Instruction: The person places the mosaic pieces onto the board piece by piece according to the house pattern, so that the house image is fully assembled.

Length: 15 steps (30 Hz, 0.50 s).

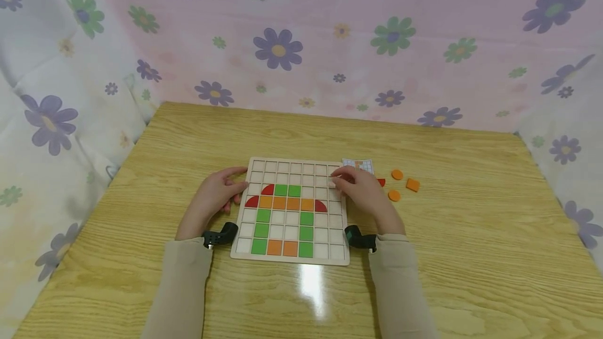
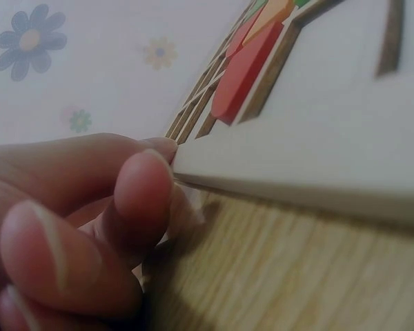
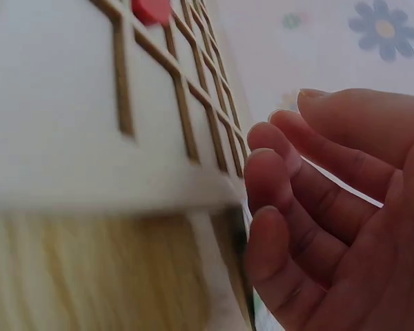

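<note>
A square wooden grid board (image 1: 279,217) lies on the table between both hands, its recessed cells partly filled with colored tiles. Green tiles (image 1: 261,230) and orange tiles (image 1: 279,203) form straight rows and columns, and red quarter-round tiles (image 1: 321,206) sit at the sides. At the board's left edge, the left hand (image 1: 216,195) has loosely bent fingers; its fingertips (image 2: 167,146) meet the frame. Over the right edge in the head view is the right hand (image 1: 368,195), palm toward the board. Its relaxed fingers (image 3: 268,181) hold nothing in the right wrist view.
Right of the board lie orange discs (image 1: 397,174), an orange square piece (image 1: 412,185) and a red piece (image 1: 381,182) partly behind the right hand. A small printed card (image 1: 359,164) pokes out beyond that hand. Flowered cloth (image 1: 325,41) hangs behind the wooden table (image 1: 471,224).
</note>
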{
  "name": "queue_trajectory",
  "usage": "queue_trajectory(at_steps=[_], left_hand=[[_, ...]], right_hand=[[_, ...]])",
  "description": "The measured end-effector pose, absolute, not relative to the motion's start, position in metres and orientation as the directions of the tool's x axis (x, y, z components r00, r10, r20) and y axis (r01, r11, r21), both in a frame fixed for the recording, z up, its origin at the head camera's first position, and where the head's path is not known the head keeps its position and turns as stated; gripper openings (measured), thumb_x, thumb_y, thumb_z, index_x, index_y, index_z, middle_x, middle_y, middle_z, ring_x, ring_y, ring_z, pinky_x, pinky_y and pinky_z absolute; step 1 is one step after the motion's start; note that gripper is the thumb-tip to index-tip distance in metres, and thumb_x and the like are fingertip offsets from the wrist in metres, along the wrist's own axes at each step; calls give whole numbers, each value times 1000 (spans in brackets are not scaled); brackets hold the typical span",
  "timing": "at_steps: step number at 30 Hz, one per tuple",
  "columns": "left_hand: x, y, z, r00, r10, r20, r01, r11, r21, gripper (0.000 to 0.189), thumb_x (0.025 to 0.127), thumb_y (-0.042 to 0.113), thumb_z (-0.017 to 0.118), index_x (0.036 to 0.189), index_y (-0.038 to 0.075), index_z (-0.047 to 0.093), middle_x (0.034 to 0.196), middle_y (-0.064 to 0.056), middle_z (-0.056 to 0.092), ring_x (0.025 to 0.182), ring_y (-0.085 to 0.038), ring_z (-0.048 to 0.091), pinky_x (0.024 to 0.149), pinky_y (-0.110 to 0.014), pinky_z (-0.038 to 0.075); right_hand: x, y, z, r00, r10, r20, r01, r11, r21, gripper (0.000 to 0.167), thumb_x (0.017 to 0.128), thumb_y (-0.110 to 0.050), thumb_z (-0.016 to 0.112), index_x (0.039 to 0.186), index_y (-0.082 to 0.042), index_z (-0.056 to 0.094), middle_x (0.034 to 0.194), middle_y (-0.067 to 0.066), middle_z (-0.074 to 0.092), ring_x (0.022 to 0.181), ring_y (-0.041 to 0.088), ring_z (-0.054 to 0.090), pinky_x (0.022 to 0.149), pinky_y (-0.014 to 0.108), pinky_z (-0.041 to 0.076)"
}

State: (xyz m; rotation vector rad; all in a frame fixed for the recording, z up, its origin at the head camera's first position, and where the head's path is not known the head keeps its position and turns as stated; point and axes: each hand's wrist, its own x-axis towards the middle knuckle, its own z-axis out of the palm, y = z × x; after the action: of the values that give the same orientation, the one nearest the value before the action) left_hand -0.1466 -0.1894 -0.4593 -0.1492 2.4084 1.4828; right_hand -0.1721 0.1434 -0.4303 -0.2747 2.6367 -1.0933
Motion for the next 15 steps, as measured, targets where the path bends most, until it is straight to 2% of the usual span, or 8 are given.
queue_trajectory(at_steps=[6, 12, 15], left_hand=[[-147, -189, -459, -948, 71, -312, -245, 464, 851, 44, 86, 33, 59, 128, 28, 47, 63, -12, 57, 36, -15, 42, 39, -35, 45], [-147, -189, -459, -947, 67, -314, -248, 469, 847, 44, 86, 33, 60, 128, 28, 47, 62, -11, 57, 37, -15, 42, 39, -34, 45], [-147, -189, -459, -946, 65, -316, -250, 473, 845, 44, 86, 33, 59, 128, 28, 47, 62, -11, 57, 37, -15, 42, 39, -34, 45]], right_hand=[[-174, 166, -429, -956, -237, -172, -32, 668, -744, 25, 91, -29, 52, 110, -14, 58, 82, 7, 59, 71, 21, 52, 61, 31, 43], [-176, 186, -431, -953, -188, -236, 52, 669, -742, 32, 91, -34, 50, 117, -16, 54, 92, 8, 58, 77, 21, 53, 63, 30, 43], [-177, 194, -433, -958, -183, -222, 44, 669, -742, 32, 91, -32, 51, 117, -14, 54, 92, 10, 58, 76, 23, 54, 62, 30, 44]])
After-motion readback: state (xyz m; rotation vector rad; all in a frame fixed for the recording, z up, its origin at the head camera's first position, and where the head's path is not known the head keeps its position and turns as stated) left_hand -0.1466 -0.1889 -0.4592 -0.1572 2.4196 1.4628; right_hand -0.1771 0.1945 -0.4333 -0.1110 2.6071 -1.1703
